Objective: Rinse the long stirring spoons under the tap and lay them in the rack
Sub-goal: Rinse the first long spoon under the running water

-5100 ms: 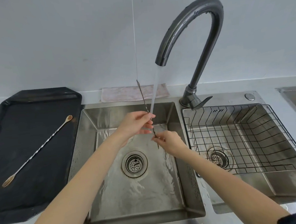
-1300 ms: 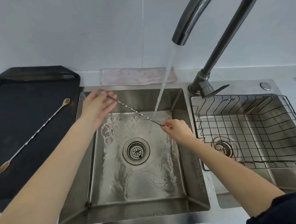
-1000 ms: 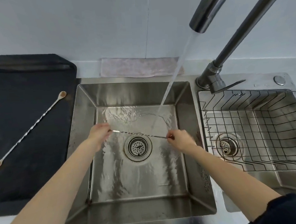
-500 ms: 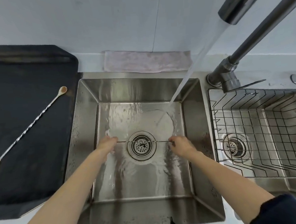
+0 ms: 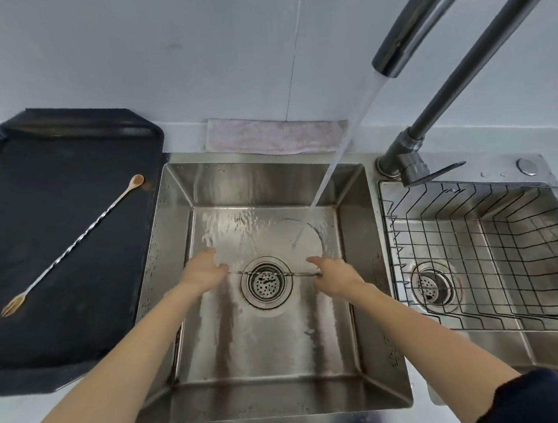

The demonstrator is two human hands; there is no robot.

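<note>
- Left hand [image 5: 203,276] and right hand [image 5: 336,273] each pinch an end of a thin twisted steel spoon [image 5: 268,273], level over the drain [image 5: 266,283].
- Water falls from the dark curved tap [image 5: 402,50] into the steel sink [image 5: 353,212].

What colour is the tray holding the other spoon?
Black; the tray shows clearly in the head view.

Both ends of stirring spoon [image 5: 268,272] hidden under left hand [image 5: 200,273] and right hand [image 5: 335,274] (grip itself unreadable). Tap [image 5: 436,25] arch cut off by top edge. Wire rack [image 5: 470,231] clipped at right edge. Black tray [image 5: 62,292] clipped at left edge. Dark sleeve [image 5: 541,397] cropped at bottom-right corner.
</note>
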